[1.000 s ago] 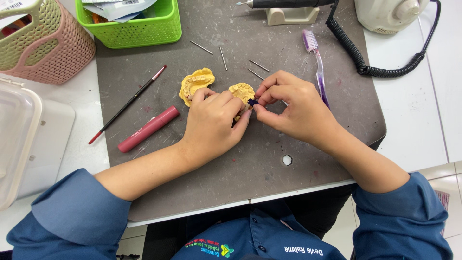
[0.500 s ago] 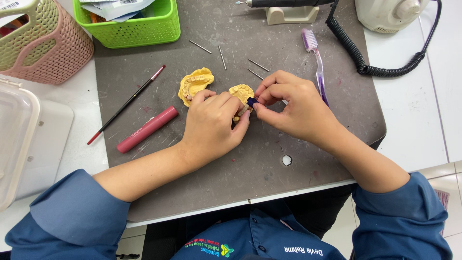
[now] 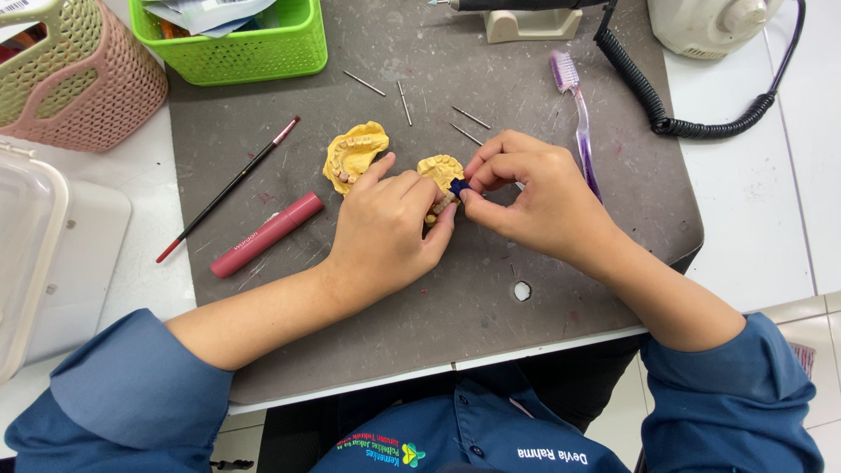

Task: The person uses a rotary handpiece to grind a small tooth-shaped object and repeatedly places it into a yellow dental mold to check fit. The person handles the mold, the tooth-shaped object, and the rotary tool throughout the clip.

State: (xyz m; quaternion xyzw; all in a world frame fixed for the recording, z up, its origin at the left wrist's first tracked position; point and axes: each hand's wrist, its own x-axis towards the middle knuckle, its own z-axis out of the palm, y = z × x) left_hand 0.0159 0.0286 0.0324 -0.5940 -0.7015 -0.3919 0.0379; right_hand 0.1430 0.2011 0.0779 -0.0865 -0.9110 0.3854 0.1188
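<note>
Hands meet over the yellow dental cast [image 3: 440,168]: left [image 3: 385,228] grips it, right [image 3: 534,197] pinches a small blue piece [image 3: 458,185].

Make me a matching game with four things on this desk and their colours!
Things:
1. basket
2. toothbrush
3. tooth model lying beside the left hand
4. fat pen

Colours:
a. yellow
b. pink
c. green
d. purple

Pairs: 1-c, 2-d, 3-a, 4-b
</note>
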